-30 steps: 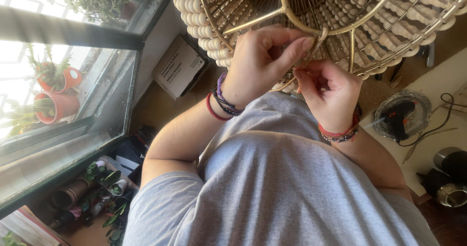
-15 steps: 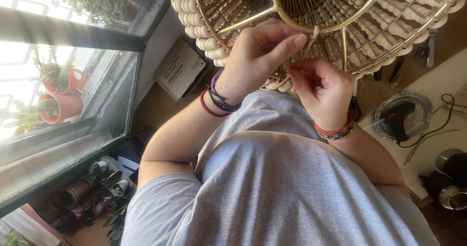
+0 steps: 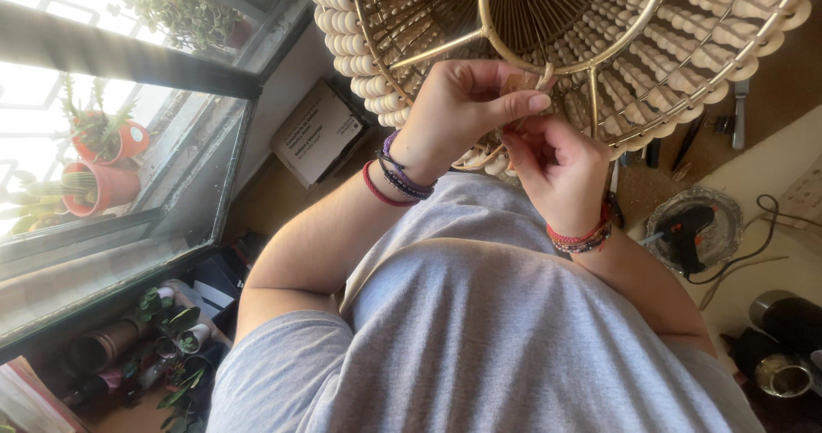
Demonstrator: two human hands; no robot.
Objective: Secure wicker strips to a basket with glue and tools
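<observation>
- By the window on the far left, two orange plant pots (image 3: 107,163) stand on the sill with green plants in them.
- Down low on the left, small green plants (image 3: 175,334) sit among dark pots on the floor.
- A cardboard box (image 3: 318,131) leans near the wall, under the left edge of the lampshade.
- The left hand (image 3: 467,107) is up at the lampshade, with red and purple bracelets (image 3: 394,176) round its wrist.
- Its grip is almost closed: the thumb and fingers pinch a thin pale strand (image 3: 522,86) right by the gold ring.
- The big beaded lampshade (image 3: 548,39) fills the top of the view, just above both hands. It has a gold wire frame and rows of pale wooden beads.
- The right hand (image 3: 556,163) is just beside the left one, touching it. It has a red bead bracelet (image 3: 582,236).
- Its fingers are curled in tight on the same strand, though I cannot tell how firmly.
- The person wears a grey shirt (image 3: 479,339).
- On the right, a black glue gun (image 3: 689,227) lies on a round shiny dish on the pale worktop (image 3: 771,185).
- Dark metal cups (image 3: 783,347) stand at the far right.
</observation>
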